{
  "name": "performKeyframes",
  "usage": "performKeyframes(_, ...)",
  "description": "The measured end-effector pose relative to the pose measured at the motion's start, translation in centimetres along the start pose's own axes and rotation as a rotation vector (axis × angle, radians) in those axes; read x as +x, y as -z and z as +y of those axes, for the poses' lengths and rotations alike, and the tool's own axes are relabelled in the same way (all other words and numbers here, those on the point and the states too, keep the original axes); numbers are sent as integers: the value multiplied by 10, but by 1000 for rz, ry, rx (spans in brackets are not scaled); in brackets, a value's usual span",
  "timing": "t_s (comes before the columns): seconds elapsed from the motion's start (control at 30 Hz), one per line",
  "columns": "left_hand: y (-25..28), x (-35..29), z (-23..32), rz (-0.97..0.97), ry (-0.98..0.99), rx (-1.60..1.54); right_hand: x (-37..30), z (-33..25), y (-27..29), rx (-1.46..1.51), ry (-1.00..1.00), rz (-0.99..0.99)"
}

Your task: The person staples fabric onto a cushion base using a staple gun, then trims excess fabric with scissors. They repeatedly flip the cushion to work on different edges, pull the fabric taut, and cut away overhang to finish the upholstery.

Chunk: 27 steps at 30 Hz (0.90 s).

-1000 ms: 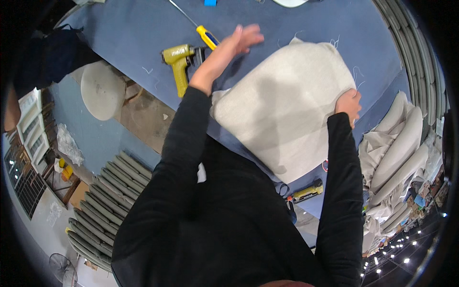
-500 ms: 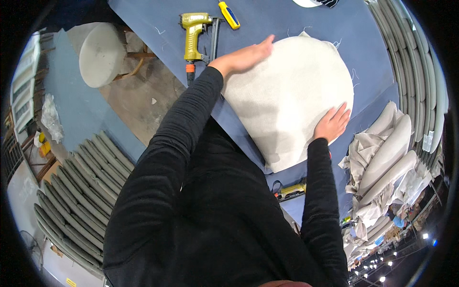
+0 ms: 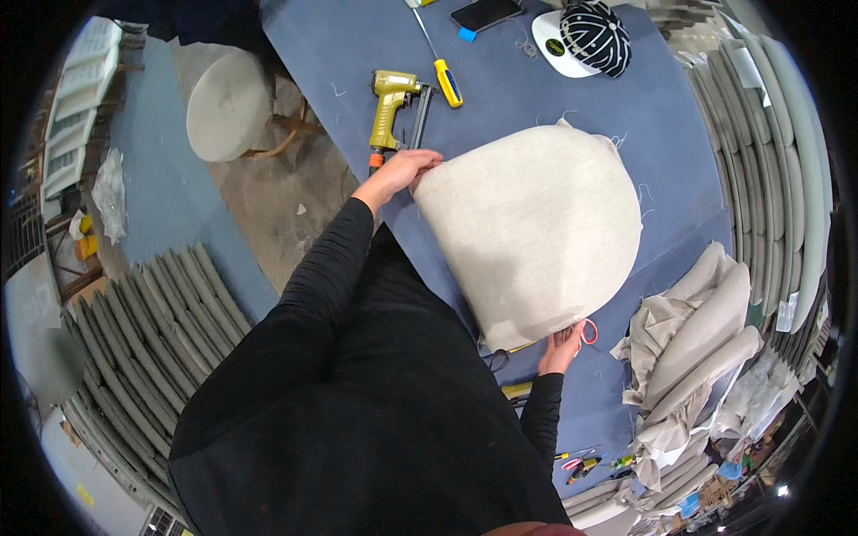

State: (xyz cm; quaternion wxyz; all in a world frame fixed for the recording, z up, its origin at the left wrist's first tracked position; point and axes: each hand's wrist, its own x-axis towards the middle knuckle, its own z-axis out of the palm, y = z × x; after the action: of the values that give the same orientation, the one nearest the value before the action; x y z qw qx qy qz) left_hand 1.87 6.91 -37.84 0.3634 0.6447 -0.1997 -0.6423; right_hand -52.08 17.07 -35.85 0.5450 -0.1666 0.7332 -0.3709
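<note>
Cushion (image 3: 541,228), pale beige, D-shaped

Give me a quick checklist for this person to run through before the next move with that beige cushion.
1. Left hand at the beige cushion: ok, at its upper-left corner.
2. Right hand at the cushion: ok, at its lower edge.
3. Yellow screwdriver clear of the cushion: ok, apart on the table.
4. Red loop away from the right hand: not ok, right beside it.
5. Cushion's underside neat: cannot tell, hidden.
</note>
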Motion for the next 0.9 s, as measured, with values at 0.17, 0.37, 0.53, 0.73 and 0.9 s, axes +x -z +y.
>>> performKeyframes(0.17, -13, 4, 42, -43, 142, 101, 4, -8, 2, -119, 8, -9)
performKeyframes(0.37, -123, -119, 210, -985, -498, 205, -68, 27, 32, 241, 182, -214)
performKeyframes(0.53, -247, -118, 252, -458, -1580, 1217, -160, 33, 40, 498, -330, -147)
performKeyframes(0.73, -344, -136, 318, -1065, -1859, 1125, -114, 82, 41, 810, 94, -239)
performKeyframes(0.9, -310, -254, 343, -884, -1667, 1415, -121, 116, 57, 1414, 373, 286)
